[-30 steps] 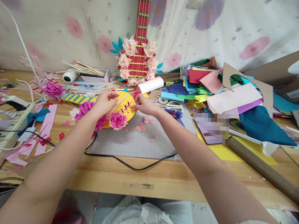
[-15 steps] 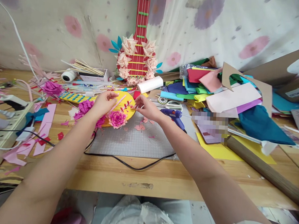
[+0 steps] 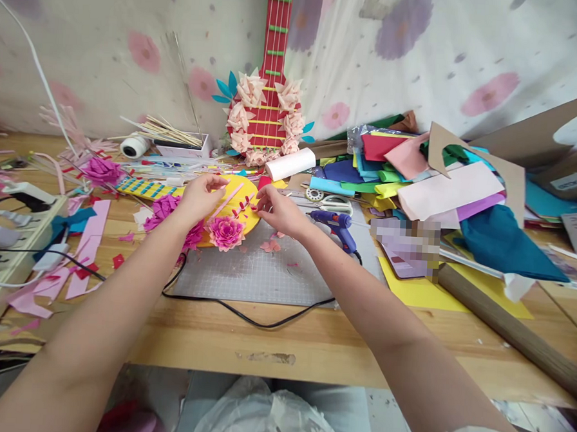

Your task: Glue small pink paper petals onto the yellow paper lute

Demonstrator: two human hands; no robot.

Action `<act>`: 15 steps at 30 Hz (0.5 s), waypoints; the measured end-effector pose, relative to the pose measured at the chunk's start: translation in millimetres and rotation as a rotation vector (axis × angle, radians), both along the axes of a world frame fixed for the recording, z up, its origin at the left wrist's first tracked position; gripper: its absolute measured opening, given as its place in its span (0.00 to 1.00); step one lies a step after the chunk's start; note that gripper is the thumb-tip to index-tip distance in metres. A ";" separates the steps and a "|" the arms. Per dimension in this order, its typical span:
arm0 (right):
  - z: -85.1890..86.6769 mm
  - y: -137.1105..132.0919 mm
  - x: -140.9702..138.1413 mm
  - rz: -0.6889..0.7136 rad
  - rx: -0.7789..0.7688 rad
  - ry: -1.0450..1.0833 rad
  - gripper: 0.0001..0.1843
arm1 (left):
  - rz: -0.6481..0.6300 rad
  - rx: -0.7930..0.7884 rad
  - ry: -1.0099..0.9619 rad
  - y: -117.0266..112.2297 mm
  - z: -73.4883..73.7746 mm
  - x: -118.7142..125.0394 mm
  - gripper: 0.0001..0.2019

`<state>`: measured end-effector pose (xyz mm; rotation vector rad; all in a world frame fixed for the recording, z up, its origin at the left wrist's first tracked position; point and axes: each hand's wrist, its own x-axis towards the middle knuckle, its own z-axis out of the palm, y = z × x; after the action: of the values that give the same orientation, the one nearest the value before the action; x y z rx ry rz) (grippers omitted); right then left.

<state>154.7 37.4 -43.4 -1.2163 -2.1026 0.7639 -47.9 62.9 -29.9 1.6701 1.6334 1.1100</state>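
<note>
A yellow paper guitar [image 3: 228,203] lies on the grey cutting mat [image 3: 266,273], carrying pink strips and small red pieces. Its neck with blue bars points left. Over the guitar's body is my left hand [image 3: 202,197], fingers loosely bent and apart, with nothing visible in them. My right hand [image 3: 282,210] is at the body's right edge, fingertips pinched together beside the red pieces; whatever they hold is too small to make out. A pink paper flower [image 3: 226,232] sits on the guitar's near edge, with magenta flowers [image 3: 163,211] partly behind my left forearm.
A blue glue gun [image 3: 335,226] lies right of my right hand, its black cable crossing the mat. Behind stand a red paper guitar [image 3: 264,118] and a white roll [image 3: 290,164]. Scissors [image 3: 335,203] and coloured paper [image 3: 449,189] lie right; a power strip [image 3: 22,260] is left.
My right hand has shifted slightly left and down, its fingertips drawing closer together at the guitar's edge. My left hand stays almost in place.
</note>
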 end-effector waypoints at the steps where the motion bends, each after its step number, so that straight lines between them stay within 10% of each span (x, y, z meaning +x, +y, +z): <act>1: 0.7 -0.7 -0.6 -0.001 0.001 -0.002 0.16 | -0.003 0.004 0.005 0.7 -0.7 -0.5 0.08; 15: 0.8 3.6 6.0 0.052 -0.057 0.104 0.19 | -0.016 0.026 0.014 1.6 -1.7 -3.4 0.08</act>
<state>160.6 41.0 -42.6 -1.1299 -2.0473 0.8965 -51.3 64.5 -31.6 1.7085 1.6183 1.1182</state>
